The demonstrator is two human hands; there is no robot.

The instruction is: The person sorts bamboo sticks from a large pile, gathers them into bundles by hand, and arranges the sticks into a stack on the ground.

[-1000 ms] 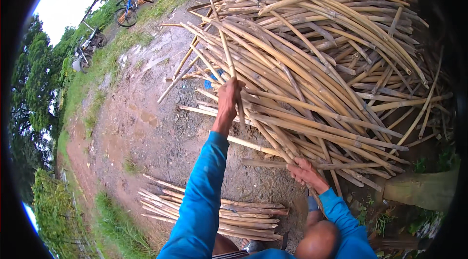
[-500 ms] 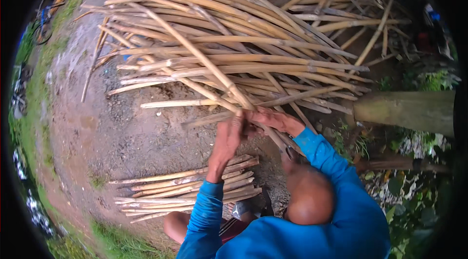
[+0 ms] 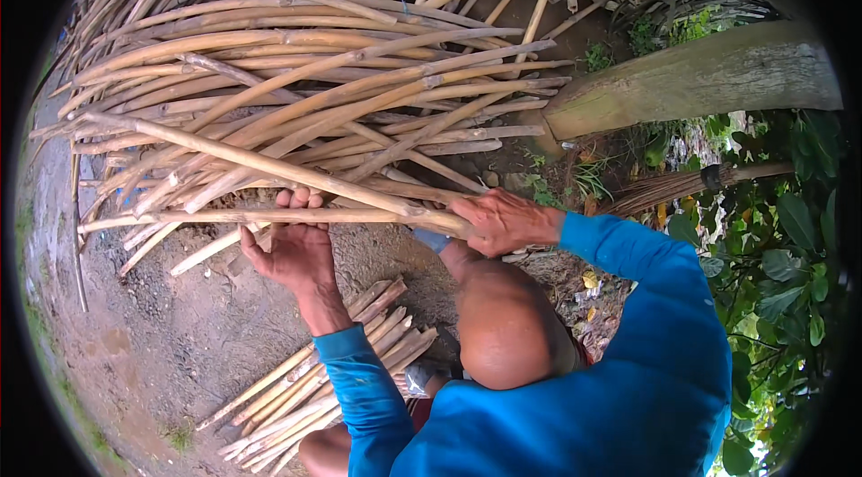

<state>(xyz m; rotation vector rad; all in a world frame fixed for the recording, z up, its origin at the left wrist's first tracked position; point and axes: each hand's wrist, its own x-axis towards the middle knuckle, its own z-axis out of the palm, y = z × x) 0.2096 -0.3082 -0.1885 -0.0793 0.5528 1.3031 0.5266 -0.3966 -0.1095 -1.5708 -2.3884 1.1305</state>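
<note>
A pole is held from 9 o'clock to the centre, below the pile at 11 o'clock. One end is grasped by the right hand at 3 o'clock, seemingly as an anchor; the grip is clenched round it. Mid-length, the pole is crossed by the left hand at 8 o'clock — its grip not closed, the pole lying over uncurled fingers, likely so that weight can be borne there. A second pole is slanted from 10 o'clock towards the right hand; whether it is also grasped cannot be told. A row is laid on the ground at 7 o'clock, probably to be kept from the tangle.

The left palm is turned up, its thumb spread towards 9 o'clock, its forearm raised from 6 o'clock. The right hand is held back-up — above the knee, its forearm brought in from 4 o'clock.
</note>
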